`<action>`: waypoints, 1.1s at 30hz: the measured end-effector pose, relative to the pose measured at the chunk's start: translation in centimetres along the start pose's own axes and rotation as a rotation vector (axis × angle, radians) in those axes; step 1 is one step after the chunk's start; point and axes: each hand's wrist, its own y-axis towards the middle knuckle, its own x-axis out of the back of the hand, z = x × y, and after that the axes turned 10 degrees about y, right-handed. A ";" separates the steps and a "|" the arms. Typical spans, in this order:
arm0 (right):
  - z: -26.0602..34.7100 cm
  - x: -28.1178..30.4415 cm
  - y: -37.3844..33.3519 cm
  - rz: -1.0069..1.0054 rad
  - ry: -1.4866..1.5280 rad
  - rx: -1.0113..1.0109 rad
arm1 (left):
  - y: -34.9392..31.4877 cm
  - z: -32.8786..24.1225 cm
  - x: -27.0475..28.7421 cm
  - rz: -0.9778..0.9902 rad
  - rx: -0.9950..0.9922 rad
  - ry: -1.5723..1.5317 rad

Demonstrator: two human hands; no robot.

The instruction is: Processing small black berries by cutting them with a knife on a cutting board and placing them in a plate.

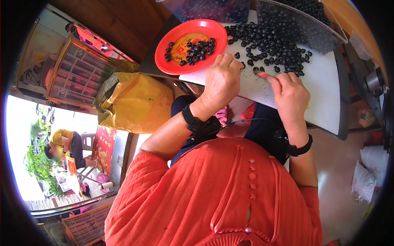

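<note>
My left hand (223,78) is closed in a pinch beside the red plate (161,51), with a small dark round ball (243,65) at its fingertips. My right hand (290,95) is also closed; a narrow reddish piece (262,75) juts from its fingers, too small to make out. Its tip meets the white board (322,88) next to a dark ball. A heap of dark, shiny, bead-like balls (269,43) spreads over the board beyond both hands. Several more balls (197,53) lie on the plate. Dark specks dot the board between my hands.
A clear plastic bin (324,39) of dark balls stands at the back right. Behind the plate is a bluish translucent container (205,10). A yellow bag (137,102) sits left of the table. Another person (61,141) is far left; white sacks (364,180) lie at the right.
</note>
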 end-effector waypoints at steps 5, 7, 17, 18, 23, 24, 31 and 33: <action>-0.4 0.8 -0.6 -0.020 0.056 -0.040 | -0.5 -0.4 0.9 -0.019 0.005 -0.115; 0.1 1.3 -1.0 -0.029 0.169 -0.068 | -0.6 -0.5 1.0 -0.050 0.112 -0.170; -0.5 2.4 -2.0 -0.110 0.449 -0.165 | -0.4 -0.9 0.4 -0.024 0.035 -0.114; -0.8 2.5 -2.1 -0.108 0.475 -0.192 | -0.1 -1.1 0.5 0.004 0.024 -0.111; -1.1 2.6 -2.3 -0.114 0.483 -0.200 | 0.5 -1.4 -0.2 0.063 -0.015 -0.015; -1.1 2.5 -2.3 -0.115 0.484 -0.204 | 0.4 -1.5 0.2 0.070 0.000 -0.063; -0.9 2.5 -2.2 -0.110 0.451 -0.158 | 0.1 -0.9 1.3 0.139 -0.056 -0.169; -1.0 2.5 -2.3 -0.108 0.443 -0.179 | 0.1 -1.0 1.3 0.142 -0.044 -0.151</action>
